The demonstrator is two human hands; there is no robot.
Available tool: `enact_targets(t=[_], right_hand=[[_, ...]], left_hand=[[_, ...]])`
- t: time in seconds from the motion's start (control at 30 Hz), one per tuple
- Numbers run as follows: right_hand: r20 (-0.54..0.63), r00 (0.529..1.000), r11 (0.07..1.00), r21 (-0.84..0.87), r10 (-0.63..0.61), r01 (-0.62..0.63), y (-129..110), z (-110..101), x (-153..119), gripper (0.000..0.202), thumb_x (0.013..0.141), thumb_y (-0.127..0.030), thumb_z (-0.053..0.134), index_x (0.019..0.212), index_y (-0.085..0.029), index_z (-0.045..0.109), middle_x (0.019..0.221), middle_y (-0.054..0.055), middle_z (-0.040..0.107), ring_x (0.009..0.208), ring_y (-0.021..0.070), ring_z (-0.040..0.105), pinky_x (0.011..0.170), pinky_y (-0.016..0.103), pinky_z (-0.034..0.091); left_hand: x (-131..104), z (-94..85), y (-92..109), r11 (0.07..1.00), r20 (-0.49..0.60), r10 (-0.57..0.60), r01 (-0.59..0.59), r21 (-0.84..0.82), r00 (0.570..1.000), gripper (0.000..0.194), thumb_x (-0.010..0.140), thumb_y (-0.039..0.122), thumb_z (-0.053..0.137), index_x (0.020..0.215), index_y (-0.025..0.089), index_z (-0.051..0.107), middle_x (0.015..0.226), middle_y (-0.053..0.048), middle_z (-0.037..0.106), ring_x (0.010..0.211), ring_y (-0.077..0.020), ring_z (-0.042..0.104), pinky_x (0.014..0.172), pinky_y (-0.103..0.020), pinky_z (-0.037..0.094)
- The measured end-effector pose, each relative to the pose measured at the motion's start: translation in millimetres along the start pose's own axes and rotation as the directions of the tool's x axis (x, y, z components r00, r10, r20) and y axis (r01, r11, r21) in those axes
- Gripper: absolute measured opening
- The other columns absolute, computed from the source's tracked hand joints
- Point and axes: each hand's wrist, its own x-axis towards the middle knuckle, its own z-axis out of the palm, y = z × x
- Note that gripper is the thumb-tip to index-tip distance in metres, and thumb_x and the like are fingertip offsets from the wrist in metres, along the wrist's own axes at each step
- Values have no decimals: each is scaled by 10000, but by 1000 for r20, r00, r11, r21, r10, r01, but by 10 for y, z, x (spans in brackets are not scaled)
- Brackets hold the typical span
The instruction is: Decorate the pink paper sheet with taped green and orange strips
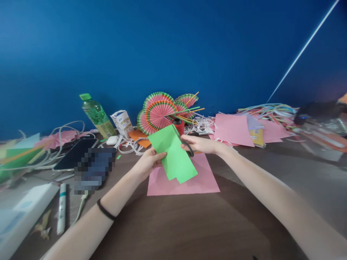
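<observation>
My left hand (150, 161) pinches the left edge of a green sheet of paper (173, 155), thumb on top. The sheet is held up and tilted, with a notch in its lower edge. At its right side, my right hand (199, 144) is closed on scissors (189, 150) with dark handle loops; the paper hides most of the blades. Below the green sheet, a pink sheet of paper (187, 186) lies flat on the dark table.
Pleated paper fans (161, 113) stand against the blue wall. To the left are a green bottle (99, 115), a carton (121, 122), phones (74, 155) and a marker (61, 209). Pink papers (234, 130) and paper strips (271, 108) lie at the back right.
</observation>
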Motion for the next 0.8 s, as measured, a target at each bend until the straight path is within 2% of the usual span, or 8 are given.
enact_targets(t=[0.27, 0.8], right_hand=[[2, 1000, 1000, 6, 10, -10, -10, 16, 6, 354, 774, -483, 530, 766, -189, 334, 707, -46, 395, 586, 61, 389, 439, 205, 260], [-22, 1000, 1000, -9, -6, 6, 13, 22, 15, 344, 760, -437, 567, 755, -194, 324, 668, -59, 412, 553, 53, 415, 418, 189, 276]], left_hand=[[-2, 2, -1, 1000, 16, 4, -3, -2, 1000, 260, 642, 144, 692, 881, 131, 589, 838, -85, 696, 651, -176, 656, 624, -282, 520], [-2, 4, 0, 1000, 4, -3, 3, 15, 1000, 265, 643, 154, 691, 885, 131, 586, 855, -85, 694, 662, -165, 654, 623, -270, 522]])
